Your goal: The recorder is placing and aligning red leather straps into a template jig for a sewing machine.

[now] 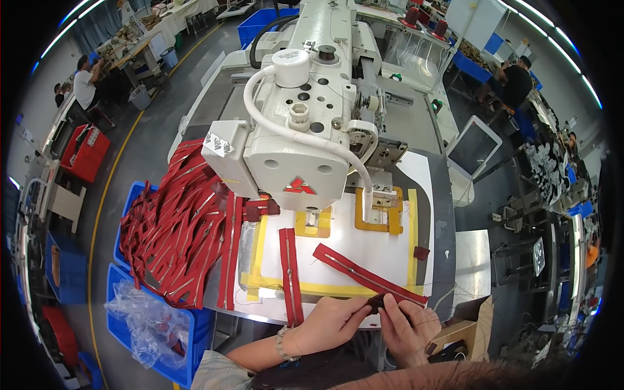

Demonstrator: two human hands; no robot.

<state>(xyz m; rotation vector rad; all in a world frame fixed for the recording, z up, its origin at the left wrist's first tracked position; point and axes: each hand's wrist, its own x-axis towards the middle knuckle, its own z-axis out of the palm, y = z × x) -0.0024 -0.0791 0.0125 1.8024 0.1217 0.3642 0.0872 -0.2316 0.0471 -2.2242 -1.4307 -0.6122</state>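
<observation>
My left hand (328, 327), with a beaded bracelet at its wrist, and my right hand (404, 330) meet at the table's near edge. Between their pinched fingertips is a small dark piece (376, 302), perhaps fabric; the fingers cover much of it. Just beyond my fingers lies a red zipper (364, 276), slanting down to the right. Another red zipper (289, 276) lies almost upright, left of the first, its near end close to my left hand. Both rest on a white sheet (331, 257) edged with yellow tape. A small dark red square (421, 253) lies on the sheet's right.
A white industrial sewing machine (299, 156) rises ahead, with yellow-edged clamp frames (379, 226) under its head. Many red zippers (175, 227) are heaped at left. Blue bins (185, 374), one with clear plastic bags (146, 318), stand below. At right are a cardboard box (478, 325) and tilted screen (474, 146).
</observation>
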